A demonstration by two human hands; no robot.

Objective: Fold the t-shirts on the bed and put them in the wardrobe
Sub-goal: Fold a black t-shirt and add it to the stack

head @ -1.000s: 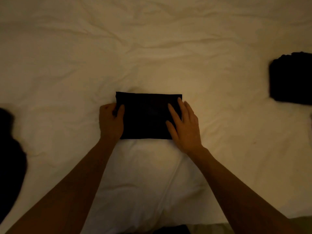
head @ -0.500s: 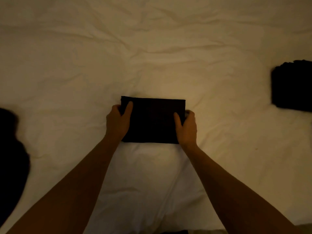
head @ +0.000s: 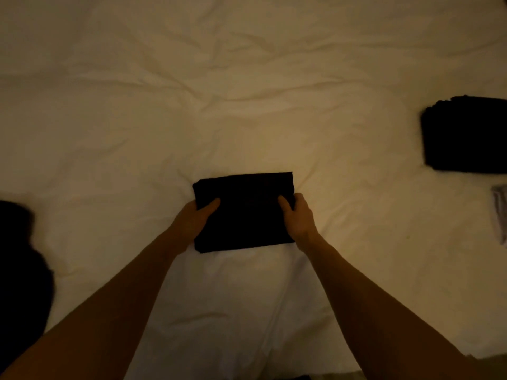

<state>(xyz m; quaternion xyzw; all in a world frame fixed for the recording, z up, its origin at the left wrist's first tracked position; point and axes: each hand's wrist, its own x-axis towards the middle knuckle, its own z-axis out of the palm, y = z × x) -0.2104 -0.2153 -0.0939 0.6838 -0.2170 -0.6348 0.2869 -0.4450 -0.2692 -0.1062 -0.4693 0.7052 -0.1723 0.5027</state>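
A black t-shirt (head: pixel 244 212), folded into a small rectangle, is in the middle of the white bed (head: pixel 247 91). My left hand (head: pixel 196 219) grips its left edge, thumb on top and fingers underneath. My right hand (head: pixel 297 218) grips its right edge the same way. The rectangle sits slightly tilted, its far edge seeming a little off the sheet. The light is dim.
A stack of folded black clothes (head: pixel 466 135) lies at the right edge of the bed. Below it shows a grey-white folded cloth (head: pixel 500 215). A dark heap of clothes (head: pixel 19 270) lies at the left edge. The wrinkled sheet stretches far beyond the shirt.
My right hand went from lying flat on the shirt to gripping its right edge. My left hand closed on the left edge. The shirt now tilts slightly between both hands.
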